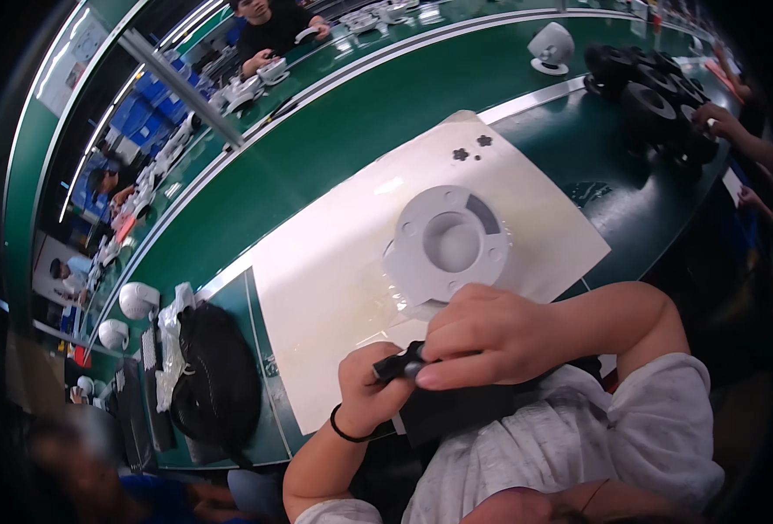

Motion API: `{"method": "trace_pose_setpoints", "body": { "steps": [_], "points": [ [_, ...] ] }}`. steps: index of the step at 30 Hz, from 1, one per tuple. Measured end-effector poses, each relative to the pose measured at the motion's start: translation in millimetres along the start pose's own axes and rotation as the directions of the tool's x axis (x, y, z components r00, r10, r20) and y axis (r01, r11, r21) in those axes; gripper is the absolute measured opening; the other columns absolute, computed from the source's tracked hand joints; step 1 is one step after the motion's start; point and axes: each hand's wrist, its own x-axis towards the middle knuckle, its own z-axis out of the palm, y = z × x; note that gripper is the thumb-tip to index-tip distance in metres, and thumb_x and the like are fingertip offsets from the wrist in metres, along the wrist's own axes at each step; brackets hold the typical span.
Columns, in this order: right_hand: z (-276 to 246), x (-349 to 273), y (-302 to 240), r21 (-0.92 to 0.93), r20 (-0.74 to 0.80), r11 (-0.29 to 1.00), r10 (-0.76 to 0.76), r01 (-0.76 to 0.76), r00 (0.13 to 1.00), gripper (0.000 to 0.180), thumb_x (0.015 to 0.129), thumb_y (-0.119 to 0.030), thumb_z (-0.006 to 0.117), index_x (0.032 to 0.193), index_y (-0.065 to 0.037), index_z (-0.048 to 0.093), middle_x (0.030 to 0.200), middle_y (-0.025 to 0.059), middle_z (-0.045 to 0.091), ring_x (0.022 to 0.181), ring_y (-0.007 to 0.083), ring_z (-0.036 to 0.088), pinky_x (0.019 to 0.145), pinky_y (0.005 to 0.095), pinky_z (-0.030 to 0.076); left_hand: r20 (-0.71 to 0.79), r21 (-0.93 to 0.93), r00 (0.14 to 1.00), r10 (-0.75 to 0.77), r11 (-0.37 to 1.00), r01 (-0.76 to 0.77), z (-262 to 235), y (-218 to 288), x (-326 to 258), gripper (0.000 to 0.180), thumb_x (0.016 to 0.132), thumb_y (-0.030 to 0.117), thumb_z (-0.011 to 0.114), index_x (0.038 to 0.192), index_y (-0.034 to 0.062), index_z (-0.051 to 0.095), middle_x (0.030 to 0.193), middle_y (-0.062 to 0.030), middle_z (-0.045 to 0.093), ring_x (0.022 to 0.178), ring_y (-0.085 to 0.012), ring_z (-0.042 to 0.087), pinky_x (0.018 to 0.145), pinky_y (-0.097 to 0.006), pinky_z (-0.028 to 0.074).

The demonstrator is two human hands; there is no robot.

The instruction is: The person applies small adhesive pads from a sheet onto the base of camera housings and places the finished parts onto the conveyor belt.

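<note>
Close to my body, both hands grip a small black part [390,367] with a knob-like end; its exact kind I cannot make out. My left hand [367,384], with a black band at the wrist, is closed around one end. The fingers of my right hand [483,339] pinch the other end, and they hide some of it. Just beyond my right hand, a white round housing [408,253] with a deep hollow in the middle rests on a white sheet [308,288]. Two small black flower-shaped pieces [462,155] lie near the sheet's far corner.
On the left are a black bag [220,375], a clear plastic bag [174,341] and white rounded devices [138,300]. Another white device [551,48] stands far right, beside piled black round parts [653,100] and a co-worker's hand [720,120]. A metal-edged green divider [317,166] runs behind.
</note>
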Motion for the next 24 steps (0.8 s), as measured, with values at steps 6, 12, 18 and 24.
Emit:
{"method": "trace_pose_setpoints", "body": {
  "steps": [6,12,18,24],
  "points": [
    [6,-8,-3,-0.113,-0.058,0.980,-0.170,0.162,0.984,0.038,0.073,-0.007,0.060,0.110,-0.015,0.053,0.091,0.0051,0.046,0.077,0.0177,0.051,0.058,0.0294,0.040,0.022,0.016,0.999,-0.037,0.999,0.036,5,4,2,0.006,0.062,0.001,0.063,0.064,0.0027,0.058,0.062,-0.0061,0.058,0.053,-0.0178,0.055,0.049,-0.025,0.041],
    [-19,-2,1,0.092,-0.083,0.994,-0.057,0.065,0.995,0.029,0.074,-0.001,0.060,0.101,-0.009,0.055,0.091,0.0053,0.050,0.075,0.0216,0.055,0.061,0.0307,0.044,0.014,-0.097,0.994,-0.107,0.989,0.108,9,-10,1,0.015,0.065,0.003,0.068,0.061,0.0014,0.054,0.054,-0.0042,0.050,0.046,-0.0134,0.045,0.044,-0.024,0.035],
    [-81,23,39,0.079,-0.095,0.866,0.500,-0.494,0.861,0.058,0.072,0.007,0.050,0.125,-0.011,0.035,0.095,0.0071,0.050,0.077,0.0115,0.051,0.060,0.0227,0.041,0.038,-0.132,0.991,-0.132,0.982,0.136,8,-15,4,0.018,0.067,0.003,0.069,0.060,0.0012,0.052,0.055,-0.0030,0.049,0.048,-0.0109,0.043,0.046,-0.023,0.034],
    [-92,28,64,0.269,0.115,0.765,0.577,-0.585,0.808,0.064,0.073,0.001,0.047,0.131,-0.014,0.026,0.096,0.0084,0.050,0.072,0.0095,0.051,0.063,0.0208,0.042,0.065,-0.130,0.990,-0.128,0.982,0.136,5,-16,7,0.016,0.066,0.003,0.069,0.064,0.0011,0.054,0.059,-0.0035,0.052,0.052,-0.0107,0.046,0.048,-0.023,0.035]
  ]
}}
